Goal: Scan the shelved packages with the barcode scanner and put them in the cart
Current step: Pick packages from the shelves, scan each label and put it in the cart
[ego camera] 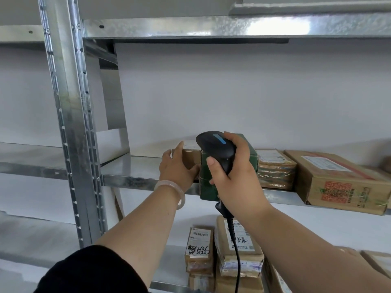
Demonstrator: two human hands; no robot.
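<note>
Gripping barcode scanner: my right hand, in front of green box. My left hand grasps brown package just beside it, on metal shelf. I count further taped packages rightward.

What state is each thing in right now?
Scanner: gripped in right hand, raised before green box.
Brown box: on shelf, left hand holds its end.
Green box: standing at shelf's front edge.
Lower packages: stacked on the shelf below.
Cart: not in view.
</note>
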